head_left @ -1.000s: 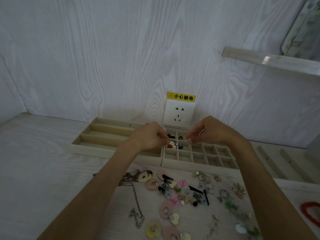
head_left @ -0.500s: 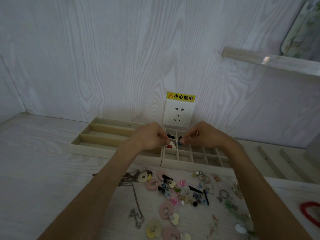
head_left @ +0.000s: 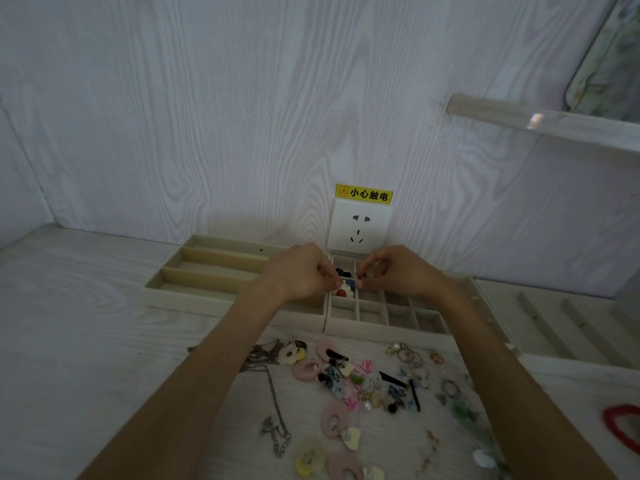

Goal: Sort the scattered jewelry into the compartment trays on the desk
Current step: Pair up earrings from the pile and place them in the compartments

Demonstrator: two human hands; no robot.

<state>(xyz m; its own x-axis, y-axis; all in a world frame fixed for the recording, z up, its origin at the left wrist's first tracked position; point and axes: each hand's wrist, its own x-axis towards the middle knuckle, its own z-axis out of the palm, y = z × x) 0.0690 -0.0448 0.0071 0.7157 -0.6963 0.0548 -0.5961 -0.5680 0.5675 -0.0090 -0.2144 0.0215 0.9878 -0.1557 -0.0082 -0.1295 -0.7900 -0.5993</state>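
Note:
My left hand [head_left: 298, 273] and my right hand [head_left: 401, 271] meet fingertip to fingertip over the far left cells of the beige grid tray [head_left: 384, 323]. Both pinch a small blue earring [head_left: 350, 283] between them. Just under it, a red and white piece [head_left: 342, 292] lies in a cell, and dark pieces [head_left: 341, 271] fill the cell behind. The scattered jewelry [head_left: 349, 382] lies on the desk in front of the trays: pink rings, heart shapes, flowers, hoops. A beige tray with long slots [head_left: 211, 268] stands to the left of the grid tray.
A silver chain necklace [head_left: 273, 407] trails at the left of the pile. A red bracelet [head_left: 620, 427] lies at the right edge. A third slotted tray [head_left: 571, 329] stands on the right. A wall socket [head_left: 360, 228] sits behind the trays, a shelf [head_left: 540, 121] juts out above right.
My right hand has moved left and closed its fingertips onto the small earring that my left hand holds. My left hand has stayed in place over the grid tray.

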